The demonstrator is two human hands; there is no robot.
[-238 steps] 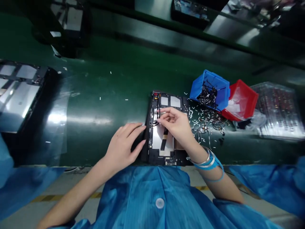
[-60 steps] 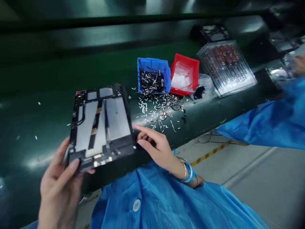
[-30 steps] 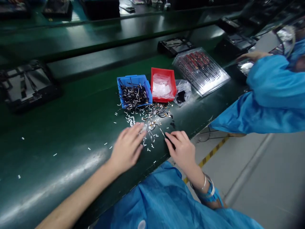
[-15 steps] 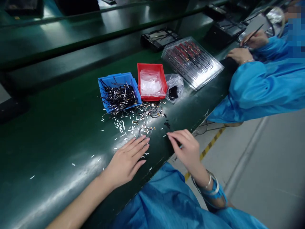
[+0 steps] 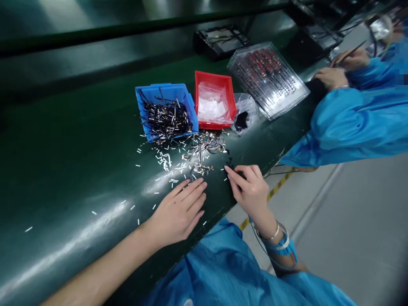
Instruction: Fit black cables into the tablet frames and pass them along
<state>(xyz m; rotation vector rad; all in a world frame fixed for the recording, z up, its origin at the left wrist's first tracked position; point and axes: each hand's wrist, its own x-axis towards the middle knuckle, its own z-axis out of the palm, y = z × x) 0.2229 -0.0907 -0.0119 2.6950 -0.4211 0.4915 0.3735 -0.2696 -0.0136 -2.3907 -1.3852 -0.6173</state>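
My left hand (image 5: 180, 210) lies palm down on the green bench, its fingers stretched out and their tips at a few short dark cables (image 5: 193, 173) with small metal ends. To the right, my right hand (image 5: 250, 187) has thumb and index finger nearly together in a pinch near the bench edge; whatever sits between them is too small to make out. Just beyond these fingertips lie small black pieces (image 5: 228, 160). Short white strips (image 5: 164, 161) are strewn around my left hand, and a heap of thin cables (image 5: 208, 143) rests behind them.
A blue bin (image 5: 193, 112) full of black cables stands beside a red bin (image 5: 200, 121) with clear plastic bags. Farther right are a plastic bag (image 5: 250, 108) with black pieces, stacked clear trays (image 5: 283, 93) and a black device (image 5: 219, 42). A co-worker's blue sleeve (image 5: 360, 121) borders the right.
The view has shifted slightly, so the bins appear higher and farther right. My left hand stays flat near the cables; my right fingers remain pinched, with the other fingers a little more curled.
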